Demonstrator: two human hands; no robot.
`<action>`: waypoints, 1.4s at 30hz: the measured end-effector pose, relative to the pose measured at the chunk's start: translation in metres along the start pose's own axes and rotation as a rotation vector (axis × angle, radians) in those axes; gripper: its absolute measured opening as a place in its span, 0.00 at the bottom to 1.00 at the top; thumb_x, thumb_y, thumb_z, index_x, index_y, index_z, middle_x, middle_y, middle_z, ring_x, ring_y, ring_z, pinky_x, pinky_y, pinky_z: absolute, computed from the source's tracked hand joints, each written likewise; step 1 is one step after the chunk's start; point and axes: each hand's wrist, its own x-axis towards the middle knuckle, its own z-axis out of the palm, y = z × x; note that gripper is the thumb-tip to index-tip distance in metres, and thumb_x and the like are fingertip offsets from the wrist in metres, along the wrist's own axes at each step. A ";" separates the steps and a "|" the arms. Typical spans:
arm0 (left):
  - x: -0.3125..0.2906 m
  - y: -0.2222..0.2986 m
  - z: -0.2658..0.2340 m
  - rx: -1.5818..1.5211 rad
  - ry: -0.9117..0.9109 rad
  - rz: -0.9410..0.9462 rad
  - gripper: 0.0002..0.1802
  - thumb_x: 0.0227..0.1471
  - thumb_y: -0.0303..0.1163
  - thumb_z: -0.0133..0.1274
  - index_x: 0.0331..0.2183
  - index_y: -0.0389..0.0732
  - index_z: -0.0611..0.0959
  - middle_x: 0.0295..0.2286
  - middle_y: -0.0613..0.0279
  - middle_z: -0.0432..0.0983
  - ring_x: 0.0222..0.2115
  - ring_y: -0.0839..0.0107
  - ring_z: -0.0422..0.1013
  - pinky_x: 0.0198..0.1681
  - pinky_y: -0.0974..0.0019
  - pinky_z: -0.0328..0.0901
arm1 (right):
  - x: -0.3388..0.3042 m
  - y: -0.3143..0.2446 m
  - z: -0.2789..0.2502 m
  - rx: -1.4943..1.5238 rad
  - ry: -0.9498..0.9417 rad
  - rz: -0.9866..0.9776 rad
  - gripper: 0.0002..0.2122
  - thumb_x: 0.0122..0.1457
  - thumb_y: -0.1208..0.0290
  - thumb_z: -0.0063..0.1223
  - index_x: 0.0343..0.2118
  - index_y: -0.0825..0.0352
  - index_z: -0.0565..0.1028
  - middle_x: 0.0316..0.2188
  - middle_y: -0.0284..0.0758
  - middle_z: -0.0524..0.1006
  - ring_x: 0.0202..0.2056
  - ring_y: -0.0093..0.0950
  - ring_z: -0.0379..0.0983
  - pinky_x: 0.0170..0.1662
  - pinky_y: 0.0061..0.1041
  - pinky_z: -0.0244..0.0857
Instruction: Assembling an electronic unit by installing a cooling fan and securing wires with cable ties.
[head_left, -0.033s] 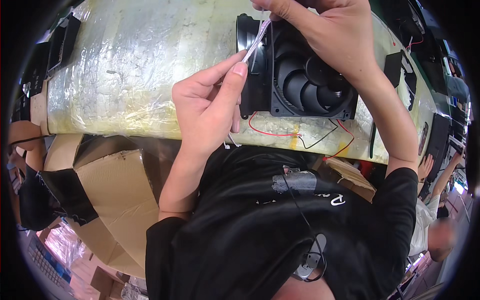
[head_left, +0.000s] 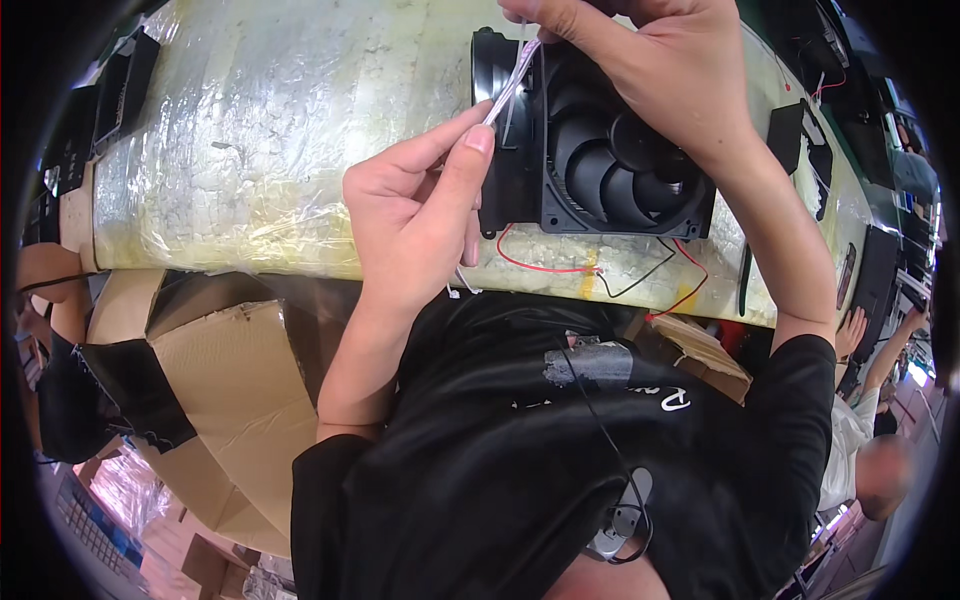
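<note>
A thin bundle of white wires [head_left: 513, 84] runs slantwise between my two hands. My left hand [head_left: 412, 220] pinches its lower part between thumb and forefinger, and loose wire ends [head_left: 462, 289] hang below that hand. At the top edge of the view, my right hand [head_left: 690, 80] is closed on the upper part of the bundle; some of its fingertips are cut off or hidden. Beneath the right hand lies a black cooling fan [head_left: 585, 165] in a square frame, attached to or against a black housing [head_left: 508, 195]. Red wire [head_left: 540, 267] and black wire [head_left: 640, 277] trail from it toward me.
The workbench [head_left: 270, 120] is covered in wrinkled clear film over a yellowish top. Black parts stand at its left end [head_left: 125, 85] and right side [head_left: 800, 140]. An open cardboard box [head_left: 235, 390] sits below at left. Other people work at both sides, including one in white [head_left: 850, 440].
</note>
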 end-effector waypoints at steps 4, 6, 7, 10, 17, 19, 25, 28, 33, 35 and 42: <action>0.001 -0.001 -0.001 -0.010 0.006 -0.019 0.13 0.57 0.26 0.54 0.43 0.31 0.83 0.14 0.71 0.70 0.09 0.85 0.60 0.11 0.78 0.53 | 0.000 0.002 0.002 0.047 -0.027 -0.001 0.06 0.56 0.76 0.61 0.33 0.74 0.81 0.25 0.33 0.81 0.25 0.13 0.72 0.28 0.13 0.65; -0.001 0.000 0.000 -0.010 0.007 -0.022 0.12 0.57 0.27 0.54 0.43 0.31 0.83 0.14 0.71 0.70 0.09 0.85 0.60 0.11 0.78 0.53 | -0.001 0.001 0.001 0.030 -0.048 0.036 0.06 0.56 0.77 0.61 0.33 0.74 0.81 0.25 0.33 0.81 0.25 0.13 0.72 0.27 0.13 0.65; -0.002 -0.001 0.000 -0.013 0.004 -0.022 0.13 0.58 0.27 0.54 0.43 0.31 0.83 0.15 0.70 0.70 0.09 0.85 0.61 0.11 0.78 0.53 | -0.002 0.000 0.000 0.031 -0.049 0.035 0.06 0.56 0.77 0.61 0.33 0.74 0.81 0.25 0.33 0.81 0.25 0.13 0.72 0.27 0.13 0.65; -0.002 0.000 -0.002 -0.007 -0.017 -0.017 0.13 0.58 0.27 0.54 0.43 0.31 0.82 0.15 0.69 0.71 0.09 0.85 0.61 0.11 0.78 0.54 | -0.002 0.006 -0.001 0.029 -0.094 -0.009 0.06 0.55 0.77 0.61 0.33 0.74 0.81 0.24 0.34 0.81 0.24 0.14 0.72 0.27 0.14 0.65; -0.001 0.023 -0.015 0.109 -0.138 -0.078 0.16 0.61 0.30 0.50 0.46 0.30 0.80 0.20 0.59 0.76 0.14 0.79 0.71 0.17 0.77 0.63 | -0.004 -0.013 -0.012 -0.314 -0.224 -0.055 0.06 0.51 0.70 0.64 0.26 0.68 0.81 0.31 0.40 0.77 0.36 0.30 0.72 0.40 0.25 0.63; -0.001 0.028 -0.017 0.124 -0.162 -0.087 0.16 0.61 0.30 0.49 0.47 0.29 0.79 0.21 0.58 0.77 0.16 0.78 0.72 0.18 0.77 0.64 | -0.008 -0.012 -0.011 -0.376 -0.221 -0.041 0.07 0.50 0.68 0.64 0.25 0.67 0.80 0.36 0.40 0.76 0.41 0.34 0.71 0.46 0.29 0.62; -0.008 0.032 -0.019 0.143 -0.215 -0.210 0.16 0.62 0.28 0.46 0.48 0.29 0.77 0.22 0.58 0.78 0.18 0.77 0.74 0.21 0.77 0.67 | -0.021 -0.008 0.000 -0.338 -0.210 -0.128 0.09 0.50 0.67 0.61 0.20 0.65 0.76 0.40 0.41 0.76 0.54 0.43 0.64 0.58 0.41 0.49; -0.013 0.028 -0.021 0.187 -0.228 -0.216 0.15 0.60 0.27 0.48 0.46 0.30 0.78 0.22 0.60 0.77 0.18 0.79 0.72 0.21 0.77 0.65 | -0.020 -0.006 -0.001 -0.349 -0.269 -0.151 0.09 0.50 0.68 0.61 0.20 0.65 0.75 0.37 0.39 0.77 0.53 0.44 0.65 0.58 0.41 0.49; -0.017 0.024 -0.016 0.590 -0.199 0.017 0.19 0.54 0.19 0.53 0.49 0.31 0.74 0.25 0.69 0.72 0.18 0.86 0.68 0.19 0.80 0.58 | -0.014 -0.007 -0.007 -0.341 -0.376 -0.183 0.09 0.51 0.67 0.61 0.21 0.66 0.76 0.29 0.36 0.77 0.48 0.42 0.69 0.57 0.41 0.50; -0.015 0.019 -0.012 0.630 -0.194 0.078 0.20 0.54 0.19 0.51 0.50 0.32 0.71 0.24 0.68 0.72 0.17 0.86 0.66 0.18 0.79 0.56 | -0.009 -0.009 -0.009 -0.327 -0.398 -0.226 0.10 0.52 0.67 0.61 0.21 0.67 0.76 0.26 0.36 0.77 0.45 0.41 0.71 0.57 0.40 0.51; -0.001 0.041 -0.014 0.854 -0.397 0.163 0.20 0.55 0.20 0.48 0.50 0.33 0.66 0.18 0.65 0.68 0.14 0.82 0.60 0.18 0.74 0.53 | 0.016 -0.024 -0.020 -0.374 -0.784 -0.135 0.09 0.57 0.68 0.57 0.25 0.69 0.77 0.22 0.38 0.74 0.34 0.37 0.71 0.55 0.36 0.54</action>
